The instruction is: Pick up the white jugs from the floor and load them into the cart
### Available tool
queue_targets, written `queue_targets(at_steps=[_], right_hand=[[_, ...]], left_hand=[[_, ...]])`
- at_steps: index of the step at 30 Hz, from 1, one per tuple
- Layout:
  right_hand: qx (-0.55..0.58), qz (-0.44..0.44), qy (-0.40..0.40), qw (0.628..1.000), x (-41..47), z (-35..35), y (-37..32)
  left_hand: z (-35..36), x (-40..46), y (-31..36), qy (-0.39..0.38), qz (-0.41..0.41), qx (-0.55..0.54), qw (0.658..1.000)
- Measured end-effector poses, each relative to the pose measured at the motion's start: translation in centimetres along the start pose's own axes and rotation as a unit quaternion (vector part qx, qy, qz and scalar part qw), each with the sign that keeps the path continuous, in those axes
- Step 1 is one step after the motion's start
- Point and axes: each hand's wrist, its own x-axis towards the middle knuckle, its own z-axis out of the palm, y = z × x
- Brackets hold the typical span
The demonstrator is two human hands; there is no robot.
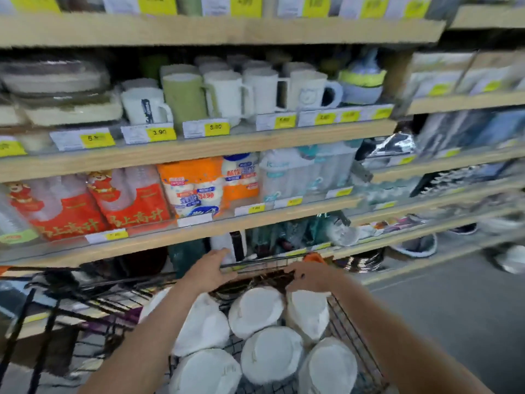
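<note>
Fingers (224,253) of left hand (208,270) extended over cart (345,317) rim, right hand (311,275) curled

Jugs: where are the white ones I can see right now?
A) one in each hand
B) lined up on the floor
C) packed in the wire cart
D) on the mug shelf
C: the white jugs sit close together inside the cart, with the left hand and right hand at its far rim.

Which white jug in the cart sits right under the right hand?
The far-right jug, directly below the right hand; the other jugs sit further left or nearer the camera.
</note>
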Motion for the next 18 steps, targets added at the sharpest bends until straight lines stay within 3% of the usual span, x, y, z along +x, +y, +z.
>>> queue_targets(at_steps=[6, 13, 18], right_hand=[[0.057, 0.067, 0.069, 0.994, -10.7, -4.5, 12.5], [0.119, 0.119, 0.251, 0.953, -25.5, -6.6, 29.8], [0.143, 0.154, 0.296, 0.932, -33.1, -8.3, 39.4]], left_hand=[[6.2, 3.1, 18.0, -0.019, 0.106, -0.029, 0.994], [17.3, 4.4, 39.3, -0.008, 0.250, -0.047, 0.967], [24.3, 5.5, 50.8, -0.062, 0.324, -0.031, 0.943]])
